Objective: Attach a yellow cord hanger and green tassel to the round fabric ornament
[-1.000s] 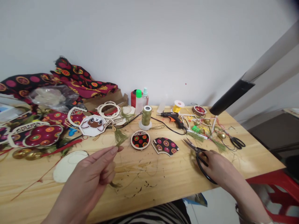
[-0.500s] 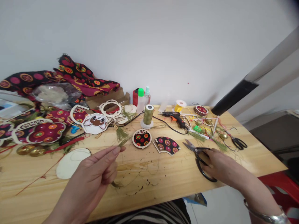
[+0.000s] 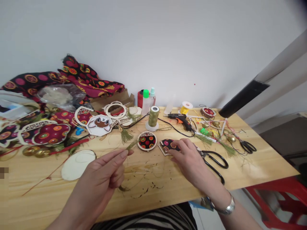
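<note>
My left hand [image 3: 109,169] is closed, thumb against forefinger, on an olive-green thread tassel [image 3: 132,145]. Strands stick out past the fingertips, and more thread hangs below the fist. My right hand [image 3: 188,158] is over a fan-shaped, fabric-covered piece [image 3: 169,145] with a dark floral print, partly hiding it. Its fingers are bent and apart; whether they touch the piece is unclear. Black-handled scissors [image 3: 217,159] lie beside that hand, blades hidden behind it. Between the hands, farther back, sits a round wooden-framed floral ornament [image 3: 147,141].
An olive thread spool [image 3: 153,117] stands behind the ornament, with a glue gun [image 3: 181,120] and its cord to the right. Ornaments and printed cloth [image 3: 83,76] crowd the left side. More scissors [image 3: 248,147] lie at the right. Thread scraps dot the table [image 3: 139,204].
My right hand has let go of the scissors and moved left over the fan-shaped piece. The scissors now lie on the table. My left hand still holds the tassel; the view has shifted slightly.
</note>
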Tool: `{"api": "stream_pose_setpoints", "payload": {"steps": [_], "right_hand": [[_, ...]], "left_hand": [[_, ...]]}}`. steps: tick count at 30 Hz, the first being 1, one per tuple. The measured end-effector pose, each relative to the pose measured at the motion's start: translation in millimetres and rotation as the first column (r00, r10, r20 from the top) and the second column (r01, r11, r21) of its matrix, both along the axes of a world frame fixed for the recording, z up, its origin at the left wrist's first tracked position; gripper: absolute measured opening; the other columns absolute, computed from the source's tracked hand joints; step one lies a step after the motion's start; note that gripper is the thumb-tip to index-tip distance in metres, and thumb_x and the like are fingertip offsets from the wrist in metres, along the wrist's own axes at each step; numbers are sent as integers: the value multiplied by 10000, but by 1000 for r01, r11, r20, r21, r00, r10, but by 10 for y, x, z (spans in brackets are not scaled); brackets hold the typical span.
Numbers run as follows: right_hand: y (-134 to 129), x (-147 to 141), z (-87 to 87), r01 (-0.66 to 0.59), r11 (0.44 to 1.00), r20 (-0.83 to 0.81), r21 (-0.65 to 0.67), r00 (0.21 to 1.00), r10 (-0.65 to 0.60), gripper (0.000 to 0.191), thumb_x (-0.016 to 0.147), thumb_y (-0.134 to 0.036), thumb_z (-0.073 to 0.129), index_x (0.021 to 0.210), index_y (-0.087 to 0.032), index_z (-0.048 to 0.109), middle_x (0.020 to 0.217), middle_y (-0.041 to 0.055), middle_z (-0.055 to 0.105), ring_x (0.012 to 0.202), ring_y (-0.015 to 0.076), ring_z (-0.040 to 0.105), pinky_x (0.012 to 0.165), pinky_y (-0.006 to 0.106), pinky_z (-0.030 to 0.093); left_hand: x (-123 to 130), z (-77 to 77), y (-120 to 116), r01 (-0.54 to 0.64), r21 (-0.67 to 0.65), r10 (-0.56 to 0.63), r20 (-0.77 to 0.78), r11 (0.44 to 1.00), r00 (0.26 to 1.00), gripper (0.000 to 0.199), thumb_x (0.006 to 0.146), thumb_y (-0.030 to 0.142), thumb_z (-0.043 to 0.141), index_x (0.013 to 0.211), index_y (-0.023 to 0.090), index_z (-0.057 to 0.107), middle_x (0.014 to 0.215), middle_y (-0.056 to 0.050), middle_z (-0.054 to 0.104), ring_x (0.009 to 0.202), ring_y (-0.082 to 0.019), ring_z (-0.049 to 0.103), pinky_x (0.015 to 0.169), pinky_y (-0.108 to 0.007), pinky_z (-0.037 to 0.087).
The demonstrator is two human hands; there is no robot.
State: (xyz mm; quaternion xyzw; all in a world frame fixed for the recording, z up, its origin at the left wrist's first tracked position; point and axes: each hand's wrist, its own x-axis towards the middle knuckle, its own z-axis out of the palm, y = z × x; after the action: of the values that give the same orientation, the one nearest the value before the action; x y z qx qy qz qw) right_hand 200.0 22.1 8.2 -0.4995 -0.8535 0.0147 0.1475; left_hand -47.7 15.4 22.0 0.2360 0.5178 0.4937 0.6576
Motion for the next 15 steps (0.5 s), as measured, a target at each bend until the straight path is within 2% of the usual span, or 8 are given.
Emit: {"api": "stream_pose_setpoints", "payload": {"steps": [4,7,11,15], "right_hand": [[91,-41,-137,-56,995,100,78,994,48,167,837,-100,597,964,-195,649,1127,98,586,990,262,462,783,407,463],[120,-37,-187,-81,993,86,86,994,74,92,842,-107,594,855,-182,647,1096,102,600,997,268,466,781,410,469],[79,-38,-121,-117,993,-127,-16,985,114,135,859,-69,544,825,-177,618,1049,89,592,1045,235,480,854,377,473],[-32,-62,20,-166,969,-389,-184,917,83,182,871,-35,501,839,-187,596,1136,64,541,1046,164,528,884,305,471]], "left_hand": [[-12,-23,-8,-7,-3,7,-5,1000,1000,218,703,305,754,820,125,721,425,101,321,397,-31,232,349,-129,232],[-4,-34,-1,16,5,-16,1,1000,1000,213,708,308,752,812,125,718,432,100,319,403,-32,231,352,-131,229],[14,-25,13,15,-3,-15,-1,1000,1000,226,693,326,761,790,127,715,431,102,314,400,-33,227,352,-135,227],[21,-27,14,23,-8,-23,5,1000,1000,229,681,326,770,787,132,711,432,107,308,404,-35,218,355,-138,221]]}}
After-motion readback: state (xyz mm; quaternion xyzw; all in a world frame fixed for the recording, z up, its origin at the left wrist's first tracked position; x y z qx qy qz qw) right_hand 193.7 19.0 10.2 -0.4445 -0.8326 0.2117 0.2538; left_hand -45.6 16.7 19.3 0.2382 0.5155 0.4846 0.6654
